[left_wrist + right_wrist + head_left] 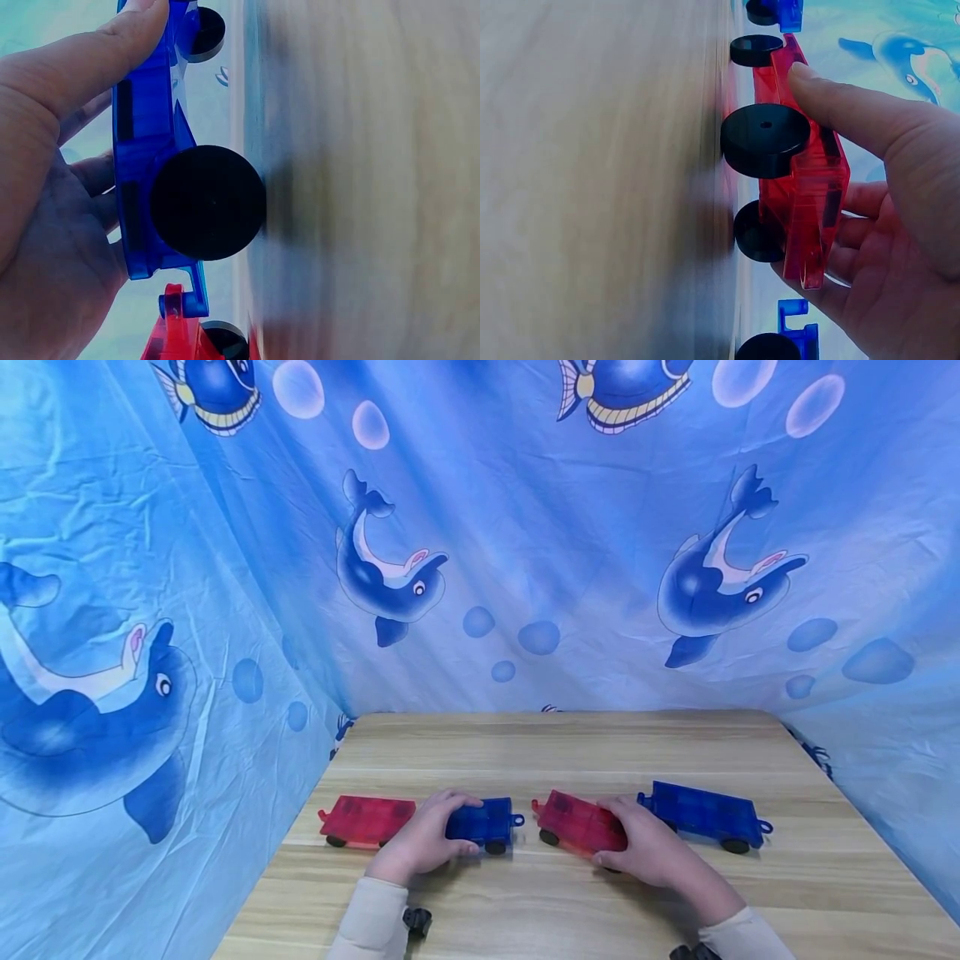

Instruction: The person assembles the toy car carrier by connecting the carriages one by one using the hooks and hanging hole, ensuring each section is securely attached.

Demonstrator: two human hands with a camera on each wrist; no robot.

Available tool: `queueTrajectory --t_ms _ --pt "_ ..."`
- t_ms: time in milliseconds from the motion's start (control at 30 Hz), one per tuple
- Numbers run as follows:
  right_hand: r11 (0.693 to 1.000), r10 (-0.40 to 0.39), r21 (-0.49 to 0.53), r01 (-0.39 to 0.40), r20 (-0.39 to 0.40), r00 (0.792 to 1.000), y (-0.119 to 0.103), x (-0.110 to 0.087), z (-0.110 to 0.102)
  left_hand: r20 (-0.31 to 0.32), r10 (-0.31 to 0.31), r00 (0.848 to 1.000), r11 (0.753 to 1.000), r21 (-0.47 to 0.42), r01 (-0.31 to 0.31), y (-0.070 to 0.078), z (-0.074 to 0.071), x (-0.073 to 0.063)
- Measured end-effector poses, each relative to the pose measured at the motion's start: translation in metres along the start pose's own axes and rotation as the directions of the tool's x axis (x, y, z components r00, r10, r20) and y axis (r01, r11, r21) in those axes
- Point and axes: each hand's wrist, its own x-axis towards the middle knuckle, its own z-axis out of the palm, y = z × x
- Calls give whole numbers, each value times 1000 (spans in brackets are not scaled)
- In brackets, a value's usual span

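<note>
My left hand grips a translucent blue toy car base, thumb on its near side and fingers on the far side. Behind it sits a red car base; in the left wrist view the red hook meets the blue car's end loop. With my right hand I hold a second red car base by its right part, thumb near and fingers beyond. It stands angled, its hook just right of the blue car's ring. A second blue car base stands right of my right hand, apart from the red one.
The cars stand in a row across a light wood-grain table. A blue curtain printed with dolphins hangs behind the table and along both sides. Dark wrist devices show at the sleeves.
</note>
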Motion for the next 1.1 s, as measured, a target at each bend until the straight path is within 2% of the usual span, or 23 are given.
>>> queueTrajectory --t_ms 433,633,1100 --pt "1000 -16 2 16 22 1000 -3 -2 2 -13 3 1000 1000 -19 -4 -1 0 0" --pt "998 -70 1 70 17 997 -4 -2 2 -24 17 1000 999 -31 -18 0 0 -1" --pt "996 -86 7 86 35 996 -5 -3 5 -17 7 1000 1000 -22 -8 1 0 -1"
